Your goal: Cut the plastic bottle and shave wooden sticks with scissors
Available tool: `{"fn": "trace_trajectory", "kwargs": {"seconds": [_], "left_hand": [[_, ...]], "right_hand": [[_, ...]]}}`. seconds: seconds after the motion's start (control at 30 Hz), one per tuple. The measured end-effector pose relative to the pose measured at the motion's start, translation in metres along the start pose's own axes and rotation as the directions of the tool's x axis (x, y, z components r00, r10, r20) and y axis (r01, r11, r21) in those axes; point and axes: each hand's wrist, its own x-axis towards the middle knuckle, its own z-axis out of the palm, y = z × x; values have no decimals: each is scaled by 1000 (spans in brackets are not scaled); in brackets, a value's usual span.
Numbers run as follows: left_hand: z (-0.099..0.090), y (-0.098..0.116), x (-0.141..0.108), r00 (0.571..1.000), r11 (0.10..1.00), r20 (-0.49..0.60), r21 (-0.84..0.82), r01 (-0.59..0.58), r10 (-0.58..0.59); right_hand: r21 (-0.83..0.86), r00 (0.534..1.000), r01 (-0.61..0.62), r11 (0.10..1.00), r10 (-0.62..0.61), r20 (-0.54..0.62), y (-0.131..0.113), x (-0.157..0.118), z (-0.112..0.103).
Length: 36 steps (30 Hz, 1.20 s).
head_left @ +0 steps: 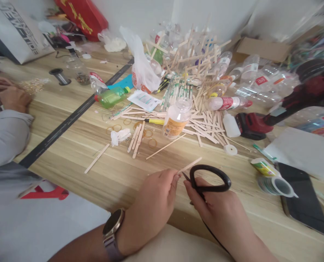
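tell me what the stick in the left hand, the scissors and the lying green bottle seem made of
Stick: probably bare wood, pale and matt.
Scissors: smooth black handle loop with slight sheen, likely plastic; narrow pointed blade, probably metal.
Green bottle: see-through, glossy wall, so likely tinted plastic.

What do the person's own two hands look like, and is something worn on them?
The left hand and the right hand are bare, with no gloves visible. The left wrist wears a watch with a round dark face, a gold-toned rim and a greyish-purple strap. No sleeve shows on either side.
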Motion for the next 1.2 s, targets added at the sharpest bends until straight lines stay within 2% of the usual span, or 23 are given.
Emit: {"fn": "trace_trajectory", "kwargs": {"seconds": [0.1, 0.27, 0.47, 0.73, 0.83, 0.93, 0.97, 1.03, 1.1, 1.13, 1.17, 1.2], "left_hand": [[2, -2, -2, 998, 994, -16, 94, -51, 53], [4, -3, -1, 990, 984, -67, 136, -112, 122], [5, -2, -2, 976, 971, -124, 179, -158, 182], [6, -4, -4, 960, 946, -148, 260, -195, 239], [6, -6, -5, 941, 898, -107, 350, -266, 320], [5, -6, -5, 894, 788, -24, 485, -380, 447], [4, -6, -5, 874, 744, 0, 524, -414, 486], [3, -4, -5, 836, 664, 33, 592, -457, 547], [2, -2, -4, 813, 606, 54, 639, -474, 579], [2, -1, -3, 811, 594, 64, 647, -478, 582], [2, -1, -3, 816, 598, 71, 644, -477, 573], [2, -1, -2, 827, 613, 82, 631, -475, 557]], "right_hand": [[-19, 999, 27, 999, -28, -27, 0, 0, -1], [2, 996, 57, 998, -57, -62, 2, 0, -3], [-4, 997, 52, 999, -52, -57, 4, -1, -5], [-39, 997, 63, 997, -65, -49, 4, -3, -2], [-79, 993, 111, 991, -114, -34, 6, -5, -4], [-137, 983, 173, 975, -180, -39, 8, -4, -9], [-96, 985, 161, 982, -166, -39, 9, -4, -11], [144, 998, 40, 989, -47, 44, 9, -1, -15], [408, 970, -159, 899, 65, 236, 10, 2, -17], [464, 954, -212, 860, 80, 288, 11, 4, -18], [459, 959, -194, 867, 69, 276, 13, 6, -19], [399, 979, -104, 911, 22, 204, 14, 7, -19]]}}
